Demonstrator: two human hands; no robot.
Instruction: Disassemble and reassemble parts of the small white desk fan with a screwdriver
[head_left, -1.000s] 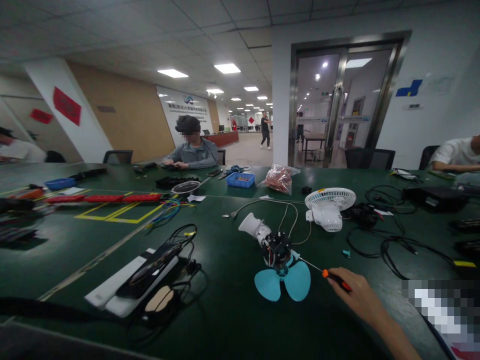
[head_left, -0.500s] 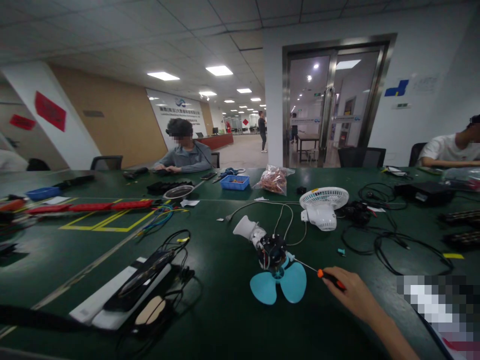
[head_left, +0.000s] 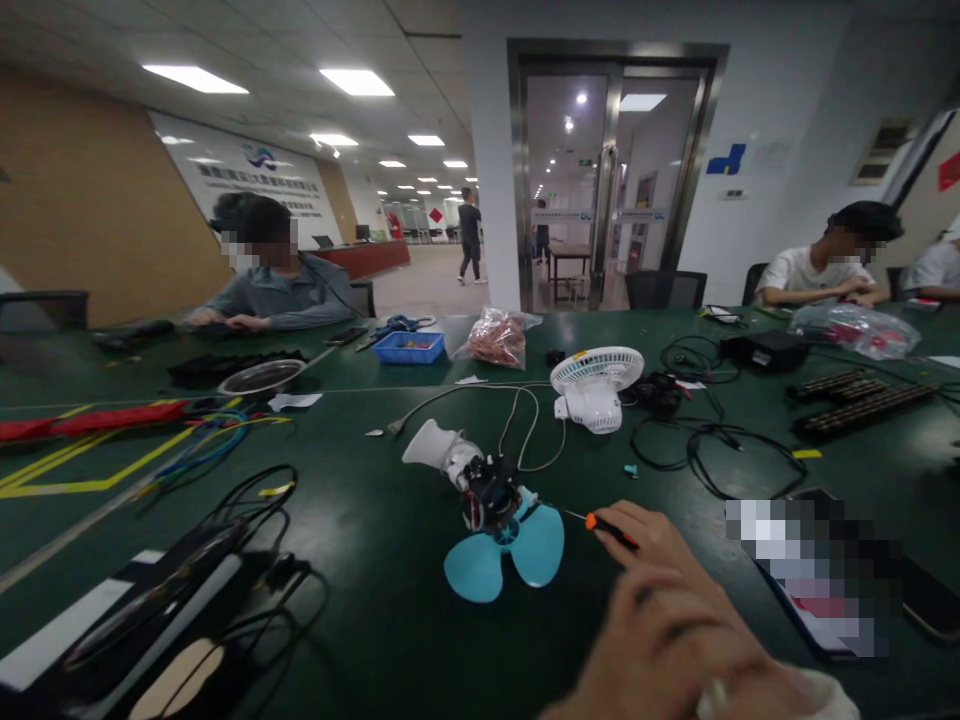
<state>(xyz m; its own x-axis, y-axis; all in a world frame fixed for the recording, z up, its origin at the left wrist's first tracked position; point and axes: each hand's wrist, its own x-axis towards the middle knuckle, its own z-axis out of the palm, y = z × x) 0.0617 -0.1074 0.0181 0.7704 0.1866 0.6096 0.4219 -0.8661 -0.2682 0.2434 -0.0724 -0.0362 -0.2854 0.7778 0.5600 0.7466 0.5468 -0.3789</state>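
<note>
My right hand is closed around a screwdriver with an orange and black handle. Its thin shaft points left, towards the motor part of a disassembled fan; whether the tip touches is too small to tell. The fan lies on its side, white base to the left, light-blue blades at the front. In the foreground, slightly blurred, my left hand crosses over my right forearm with its fingers bent. A small pale spot shows by those fingers, and I cannot make out what it is.
Behind the fan lie its cord and a white fan head with grille. A blue tray and a bag of parts stand farther back. Black cables run along the right. A small teal piece lies nearby. Co-workers sit across the table.
My left hand has come into view over my right forearm. The view has turned right, so the table's things appear farther left. My right hand still holds the screwdriver by the fan.
</note>
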